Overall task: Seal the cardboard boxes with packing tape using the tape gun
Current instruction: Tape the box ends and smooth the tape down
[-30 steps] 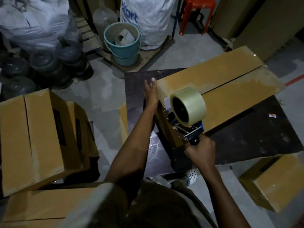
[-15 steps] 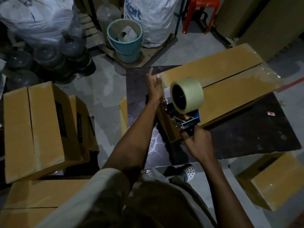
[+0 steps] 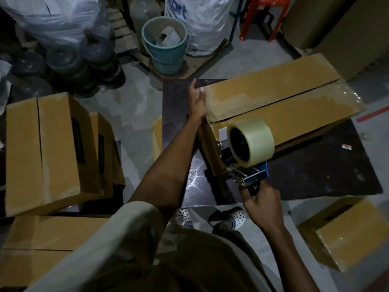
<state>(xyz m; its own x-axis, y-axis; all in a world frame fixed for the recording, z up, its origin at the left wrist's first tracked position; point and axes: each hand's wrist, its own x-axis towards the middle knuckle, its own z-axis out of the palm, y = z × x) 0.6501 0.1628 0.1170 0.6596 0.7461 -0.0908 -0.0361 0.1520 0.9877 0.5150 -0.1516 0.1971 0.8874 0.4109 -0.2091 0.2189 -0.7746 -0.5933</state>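
A long cardboard box (image 3: 280, 102) lies on a dark board (image 3: 315, 178) on the floor, its top seam running lengthwise. My left hand (image 3: 196, 102) presses flat against the box's near-left end, fingers extended. My right hand (image 3: 263, 202) grips the handle of the tape gun (image 3: 248, 154), which carries a large roll of clear tape. The gun's head rests against the near end face of the box, just below the seam. Shiny tape shows on the box's far right end.
Cardboard boxes stand at left (image 3: 48, 152), bottom left (image 3: 42, 239) and bottom right (image 3: 349, 234). A teal bucket (image 3: 166, 51), dark water jugs (image 3: 69, 62), white sacks (image 3: 202, 24) and a red stool (image 3: 265, 13) lie beyond. My feet in perforated shoes (image 3: 229, 218) stand by the board.
The tape gun has stayed against the box's near end, dropping slightly down its face. My left hand remains on the box's left end. The view has shifted a little.
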